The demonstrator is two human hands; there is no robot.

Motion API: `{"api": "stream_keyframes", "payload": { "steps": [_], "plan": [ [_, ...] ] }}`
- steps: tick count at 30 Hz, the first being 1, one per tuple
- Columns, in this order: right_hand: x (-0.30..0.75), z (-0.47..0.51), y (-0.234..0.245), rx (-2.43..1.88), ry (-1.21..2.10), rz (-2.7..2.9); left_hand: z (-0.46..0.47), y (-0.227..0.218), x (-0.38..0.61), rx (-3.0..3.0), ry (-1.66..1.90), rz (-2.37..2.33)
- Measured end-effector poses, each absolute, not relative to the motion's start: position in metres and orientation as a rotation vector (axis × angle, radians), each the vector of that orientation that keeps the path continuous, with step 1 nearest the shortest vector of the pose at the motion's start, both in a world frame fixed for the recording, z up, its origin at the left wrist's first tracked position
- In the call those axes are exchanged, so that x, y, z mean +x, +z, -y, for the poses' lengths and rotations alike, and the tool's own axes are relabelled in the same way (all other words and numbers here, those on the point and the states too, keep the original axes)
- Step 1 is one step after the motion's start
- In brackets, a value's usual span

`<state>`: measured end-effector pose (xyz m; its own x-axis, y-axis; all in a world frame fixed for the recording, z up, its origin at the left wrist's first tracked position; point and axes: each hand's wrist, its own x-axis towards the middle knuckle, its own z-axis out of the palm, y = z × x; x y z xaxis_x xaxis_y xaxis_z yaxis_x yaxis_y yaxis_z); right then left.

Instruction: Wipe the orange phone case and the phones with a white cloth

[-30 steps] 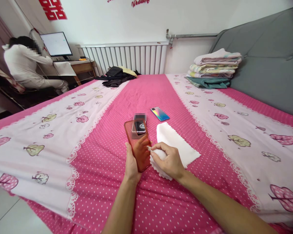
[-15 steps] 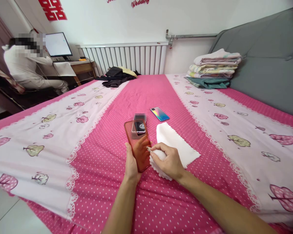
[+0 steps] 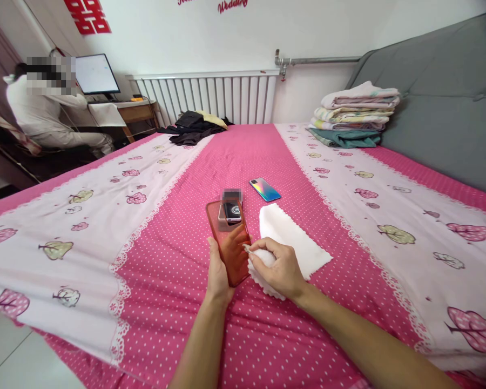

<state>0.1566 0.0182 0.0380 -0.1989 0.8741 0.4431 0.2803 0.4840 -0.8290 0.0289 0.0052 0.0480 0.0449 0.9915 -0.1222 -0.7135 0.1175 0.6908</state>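
My left hand (image 3: 219,270) holds a see-through orange-red phone case (image 3: 231,259) from beneath, its fingers showing through the case's back. At the case's right edge, my right hand (image 3: 282,269) pinches a bunched white cloth (image 3: 264,258) with a scalloped edge. A second white cloth (image 3: 287,235) lies spread on the bed, partly behind my right hand. Beyond the case lies a dark phone (image 3: 233,210), partly seen through it and partly blurred out. Farther off, a phone with a shiny rainbow-blue back (image 3: 265,189) rests on the bedspread.
The pink dotted bedspread (image 3: 166,259) has white printed strips at both sides. Folded blankets (image 3: 354,116) are stacked at the back right by the grey headboard (image 3: 441,108). Dark clothes (image 3: 192,127) lie near the radiator (image 3: 210,100). A person (image 3: 44,116) sits at a desk with a monitor (image 3: 96,74).
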Motion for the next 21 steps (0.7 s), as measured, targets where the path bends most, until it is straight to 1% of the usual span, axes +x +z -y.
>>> {"api": "stream_keyframes", "payload": {
  "steps": [21],
  "plan": [
    [0.1556,-0.017,0.0395,-1.009,0.76,1.742,-0.0055,0.0467,0.0297,0.509,1.415,-0.654]
  ]
}}
